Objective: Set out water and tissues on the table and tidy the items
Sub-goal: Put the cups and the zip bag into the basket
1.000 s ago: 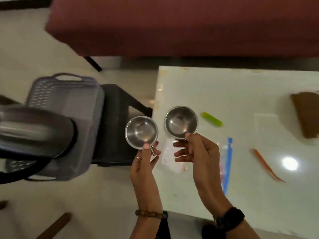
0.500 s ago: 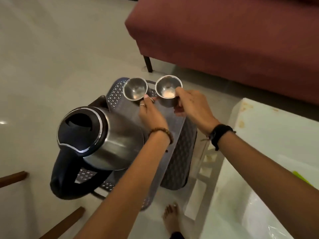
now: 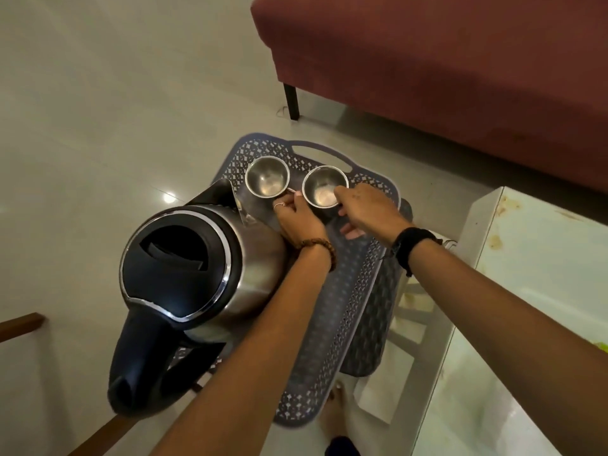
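At the far left a steel electric kettle (image 3: pixel 197 278) with a black lid and handle sits on the near end of a grey perforated plastic tray (image 3: pixel 348 311). Just beyond its spout, the left hand (image 3: pixel 297 220) pinches the handle of the left steel cup (image 3: pixel 267 181), held low over the far end of the tray; I cannot tell whether the cup touches it. Beside it, nearly touching, the right steel cup (image 3: pixel 324 191) is gripped at its rim by the right hand (image 3: pixel 365 209). Both cups are upright and look empty. A maroon sofa (image 3: pixel 444 67) stands behind, and the white counter (image 3: pixel 533 291) lies at the right edge.
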`<state>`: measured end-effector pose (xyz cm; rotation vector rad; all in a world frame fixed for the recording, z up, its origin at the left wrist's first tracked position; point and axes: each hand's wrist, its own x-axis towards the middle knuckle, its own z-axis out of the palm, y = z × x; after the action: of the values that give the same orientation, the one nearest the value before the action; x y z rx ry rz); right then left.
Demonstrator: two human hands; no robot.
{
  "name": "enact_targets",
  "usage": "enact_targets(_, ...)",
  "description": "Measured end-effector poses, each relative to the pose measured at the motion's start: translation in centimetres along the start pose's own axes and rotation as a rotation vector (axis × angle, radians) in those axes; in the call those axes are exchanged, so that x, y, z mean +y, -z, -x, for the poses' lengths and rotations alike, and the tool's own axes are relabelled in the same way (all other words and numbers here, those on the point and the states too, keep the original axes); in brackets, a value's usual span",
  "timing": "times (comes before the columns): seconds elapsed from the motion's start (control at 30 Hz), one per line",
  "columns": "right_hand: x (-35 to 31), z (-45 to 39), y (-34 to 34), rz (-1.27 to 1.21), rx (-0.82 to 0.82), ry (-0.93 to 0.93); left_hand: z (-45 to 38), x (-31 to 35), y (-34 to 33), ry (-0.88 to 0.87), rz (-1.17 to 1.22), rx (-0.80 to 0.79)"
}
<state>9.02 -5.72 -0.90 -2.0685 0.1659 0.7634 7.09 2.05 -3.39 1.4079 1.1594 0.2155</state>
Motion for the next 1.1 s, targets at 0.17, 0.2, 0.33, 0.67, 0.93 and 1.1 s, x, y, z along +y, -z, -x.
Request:
enact_targets(0.17, 0.5, 1.9, -0.2, 0.411, 0.066, 0.133, 2.7, -0.8, 1.3, -0.012, -0.023, -0.183)
enact_targets(0.2, 0.6, 2.7, -0.2, 0.467, 0.116, 0.188, 3.9, -1.0, 1.8, -0.04, -0.044, -0.211)
enact_targets(0.33, 2.9, 7.9, 1.1, 0.169, 0.349, 0.287, 11.5, -2.6, 3.8, -0.322, -0.028, -0.345)
enact_targets(0.67, 23.9, 23.8, 10.0, -0.197, 0.523, -0.144, 28.7, -15.2, 2.6, -0.511, -0.576, -1.188)
enact_targets(0.93, 38.5, 30.8, 13.2, -0.306, 0.642, -0.454, 33.2, -23.7, -2.4, -0.943, -1.395, -1.416)
enact_targets(1.1, 40.4, 30.0, 13.2, -0.587, 0.586, -0.472, 34.5, -25.7, -4.1, -0.825, -1.347, -1.288)
